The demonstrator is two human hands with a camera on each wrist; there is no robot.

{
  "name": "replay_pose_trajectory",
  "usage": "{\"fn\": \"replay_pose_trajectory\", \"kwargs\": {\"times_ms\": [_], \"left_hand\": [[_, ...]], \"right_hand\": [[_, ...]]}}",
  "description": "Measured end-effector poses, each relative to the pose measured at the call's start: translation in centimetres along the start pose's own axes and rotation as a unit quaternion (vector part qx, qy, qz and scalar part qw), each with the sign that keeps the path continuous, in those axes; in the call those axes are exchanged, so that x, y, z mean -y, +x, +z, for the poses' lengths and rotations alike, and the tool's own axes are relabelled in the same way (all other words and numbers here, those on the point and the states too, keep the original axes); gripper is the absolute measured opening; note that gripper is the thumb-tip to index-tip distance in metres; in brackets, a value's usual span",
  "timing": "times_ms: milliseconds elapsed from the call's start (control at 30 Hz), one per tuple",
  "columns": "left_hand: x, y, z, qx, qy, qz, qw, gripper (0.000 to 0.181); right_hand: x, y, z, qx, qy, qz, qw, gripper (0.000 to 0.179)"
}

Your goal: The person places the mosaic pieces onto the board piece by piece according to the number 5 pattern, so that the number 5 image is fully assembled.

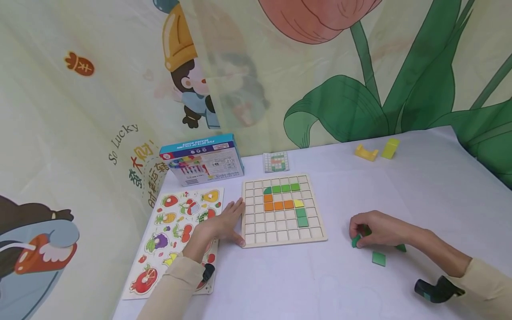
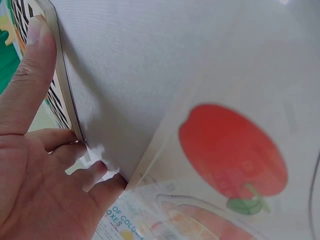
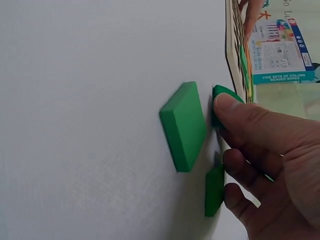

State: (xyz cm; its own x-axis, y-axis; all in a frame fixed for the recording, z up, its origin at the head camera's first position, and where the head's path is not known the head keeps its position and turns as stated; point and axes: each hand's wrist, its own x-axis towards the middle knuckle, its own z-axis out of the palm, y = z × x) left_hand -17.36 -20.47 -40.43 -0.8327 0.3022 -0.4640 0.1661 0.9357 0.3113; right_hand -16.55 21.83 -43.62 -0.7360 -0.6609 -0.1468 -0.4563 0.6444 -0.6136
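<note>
A wooden grid board (image 1: 256, 231) lies mid-table, with green, orange and yellow tiles set in some of its squares. My left hand (image 1: 224, 224) rests against the board's left edge, thumb and fingers spread along it. To the right of the board, my right hand (image 1: 374, 229) pinches a small green tile (image 3: 218, 107) between thumb and fingers, just at the tabletop. Nearer to me lies a green square tile (image 1: 378, 258). Another green tile (image 3: 215, 192) sits below the right fingers, partly hidden by the hand in the head view.
A fruit puzzle board (image 1: 140, 262) lies at left, partly under my left forearm. Behind it stands a blue and white box (image 1: 204, 164). A small pattern card (image 1: 276, 162) is beyond the grid board. One yellow arch block (image 1: 366, 153) and a yellow-green block (image 1: 390, 148) stand at the back right.
</note>
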Motion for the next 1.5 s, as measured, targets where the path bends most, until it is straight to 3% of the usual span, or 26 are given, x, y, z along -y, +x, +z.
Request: {"fn": "replay_pose_trajectory", "kwargs": {"times_ms": [167,367,600,800,1100,1333,1500], "left_hand": [[0.1,0.0,0.1,0.002,-0.007,-0.002,1.0,0.114],[0.1,0.0,0.2,0.005,-0.01,-0.003,0.9999,0.113],[0.1,0.1,0.4,0.004,-0.003,-0.004,1.0,0.113],[0.0,0.2,0.4,0.004,-0.003,0.0,1.0,0.113],[-0.1,0.1,0.2,0.002,0.003,0.008,1.0,0.113],[0.0,0.0,0.1,0.0,0.006,0.007,1.0,0.113],[0.1,0.0,0.1,-0.001,0.005,0.006,1.0,0.113]], "right_hand": [[0.3,0.8,0.1,-0.001,-0.001,-0.006,1.0,0.019],[1.2,3.0,0.7,-0.038,-0.021,-0.04,0.9983,0.017],[3.9,5.6,2.0,-0.092,0.034,-0.02,0.995,0.013],[5.2,7.2,3.3,-0.113,0.033,-0.072,0.9904,0.013],[5.7,7.6,4.1,-0.139,0.015,-0.07,0.9877,0.012],[5.7,7.5,4.2,-0.123,0.03,-0.039,0.9912,0.014],[5.6,7.4,4.2,-0.127,0.042,-0.048,0.9899,0.011]]}}
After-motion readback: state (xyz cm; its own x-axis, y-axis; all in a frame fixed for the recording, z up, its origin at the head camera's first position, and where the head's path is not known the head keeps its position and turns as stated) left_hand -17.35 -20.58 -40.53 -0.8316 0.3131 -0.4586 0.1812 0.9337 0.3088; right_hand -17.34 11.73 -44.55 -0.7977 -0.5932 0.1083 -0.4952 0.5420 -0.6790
